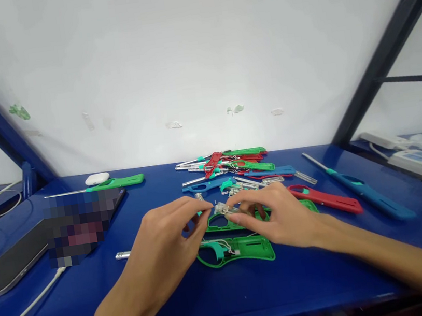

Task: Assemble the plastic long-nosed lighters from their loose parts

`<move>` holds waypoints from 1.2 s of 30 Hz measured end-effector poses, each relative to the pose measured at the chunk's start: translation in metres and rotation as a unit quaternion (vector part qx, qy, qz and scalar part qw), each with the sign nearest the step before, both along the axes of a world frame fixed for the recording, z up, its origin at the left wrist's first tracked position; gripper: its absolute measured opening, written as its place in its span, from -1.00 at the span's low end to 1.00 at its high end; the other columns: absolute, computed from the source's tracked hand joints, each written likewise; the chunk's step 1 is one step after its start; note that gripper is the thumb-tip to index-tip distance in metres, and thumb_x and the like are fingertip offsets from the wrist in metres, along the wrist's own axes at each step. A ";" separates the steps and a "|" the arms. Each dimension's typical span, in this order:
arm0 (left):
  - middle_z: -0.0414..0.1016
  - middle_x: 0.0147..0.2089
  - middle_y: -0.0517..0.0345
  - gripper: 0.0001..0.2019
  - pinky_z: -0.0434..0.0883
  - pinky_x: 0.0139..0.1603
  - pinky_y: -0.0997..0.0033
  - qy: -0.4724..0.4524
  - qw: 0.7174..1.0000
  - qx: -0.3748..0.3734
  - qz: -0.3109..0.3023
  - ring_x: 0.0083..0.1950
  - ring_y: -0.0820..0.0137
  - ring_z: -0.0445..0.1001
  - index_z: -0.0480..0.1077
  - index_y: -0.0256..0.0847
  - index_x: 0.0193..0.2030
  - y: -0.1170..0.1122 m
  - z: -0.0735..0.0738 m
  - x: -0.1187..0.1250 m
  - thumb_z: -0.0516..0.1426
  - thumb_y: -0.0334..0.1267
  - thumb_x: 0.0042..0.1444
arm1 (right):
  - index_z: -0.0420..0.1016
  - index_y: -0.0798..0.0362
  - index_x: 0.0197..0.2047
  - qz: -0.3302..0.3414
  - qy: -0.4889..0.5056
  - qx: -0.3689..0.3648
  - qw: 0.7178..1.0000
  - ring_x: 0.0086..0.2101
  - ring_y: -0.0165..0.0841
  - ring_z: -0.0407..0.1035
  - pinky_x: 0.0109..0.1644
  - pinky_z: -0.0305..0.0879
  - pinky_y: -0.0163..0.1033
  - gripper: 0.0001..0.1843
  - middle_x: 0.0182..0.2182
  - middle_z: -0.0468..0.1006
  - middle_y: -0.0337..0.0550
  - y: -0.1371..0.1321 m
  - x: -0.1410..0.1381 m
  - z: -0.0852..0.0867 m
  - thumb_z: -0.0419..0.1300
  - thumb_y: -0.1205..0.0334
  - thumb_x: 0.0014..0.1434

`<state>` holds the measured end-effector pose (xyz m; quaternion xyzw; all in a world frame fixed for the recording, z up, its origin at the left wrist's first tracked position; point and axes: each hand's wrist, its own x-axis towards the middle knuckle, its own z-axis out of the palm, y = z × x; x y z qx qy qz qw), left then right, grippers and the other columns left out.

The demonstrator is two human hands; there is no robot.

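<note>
In my right hand (282, 216), thumb and fingers pinch a clear plastic lighter fuel tank (223, 208), its valve end pointing left. My left hand (169, 234) is closed in a pinch just left of that valve end; whatever its fingertips hold is too small to make out. Below both hands lies an opened green lighter shell half (255, 248), with a metal tube, white wires and a teal trigger in it. Another green shell half (220, 223) sits behind it, partly covered by my right hand.
Lighter parts in a pile (231, 163) lie along the wall. A red lighter (330, 199) and a blue lighter (368, 191) rest at right. At left are a green lighter (120, 182), a white case (97, 179), a phone (13, 259) and a cable (28, 309).
</note>
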<state>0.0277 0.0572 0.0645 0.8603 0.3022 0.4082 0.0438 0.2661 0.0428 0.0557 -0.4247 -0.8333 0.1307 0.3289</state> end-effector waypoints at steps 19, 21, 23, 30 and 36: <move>0.63 -0.35 0.47 -0.87 0.36 -0.45 0.56 -0.018 0.998 0.030 0.060 -0.55 0.58 0.44 0.46 -0.07 -0.21 -0.003 -0.003 0.003 0.19 -0.43 0.29 | 0.74 0.09 -0.12 -0.022 0.047 0.034 0.998 -0.64 -0.49 0.31 -0.47 0.24 -0.31 -0.67 -0.63 0.53 -0.32 -0.001 -0.001 -0.007 0.27 0.02 0.38; 0.63 -0.32 0.49 -0.85 0.32 -0.47 0.57 -0.013 0.997 0.036 0.062 -0.60 0.61 0.36 0.40 -0.08 -0.22 -0.003 -0.004 0.004 0.19 -0.45 0.30 | 0.74 0.12 -0.12 -0.020 0.049 0.030 0.998 -0.63 -0.48 0.31 -0.49 0.23 -0.31 -0.66 -0.62 0.53 -0.30 -0.001 -0.001 -0.006 0.27 0.02 0.38; 0.62 -0.32 0.51 -0.82 0.28 -0.50 0.57 -0.012 0.997 0.047 0.064 -0.64 0.62 0.24 0.32 -0.09 -0.25 -0.002 -0.005 0.005 0.20 -0.45 0.30 | 0.74 0.13 -0.11 -0.016 0.051 0.026 0.998 -0.63 -0.48 0.32 -0.50 0.22 -0.31 -0.65 -0.62 0.54 -0.29 -0.002 -0.001 -0.005 0.27 0.02 0.38; 0.38 -0.42 0.37 -0.68 0.20 -0.44 0.47 -0.011 0.993 0.102 0.058 -0.40 0.45 0.34 0.11 -0.09 -0.34 -0.002 -0.011 0.008 0.12 -0.55 0.30 | 0.74 0.08 -0.17 0.031 0.054 -0.005 0.998 -0.63 -0.49 0.23 -0.52 0.18 -0.32 -0.61 -0.63 0.49 -0.29 0.000 0.002 -0.005 0.20 -0.02 0.44; 0.18 -0.47 0.33 -0.62 0.13 -0.42 0.42 -0.013 0.989 0.140 0.033 -0.39 0.42 0.22 0.02 -0.10 -0.35 -0.004 -0.016 0.012 -0.01 -0.71 0.22 | 0.72 0.10 -0.19 0.064 0.060 -0.035 0.996 -0.62 -0.51 0.10 -0.54 0.11 -0.36 -0.60 -0.65 0.35 -0.34 -0.002 0.002 -0.004 0.17 0.00 0.46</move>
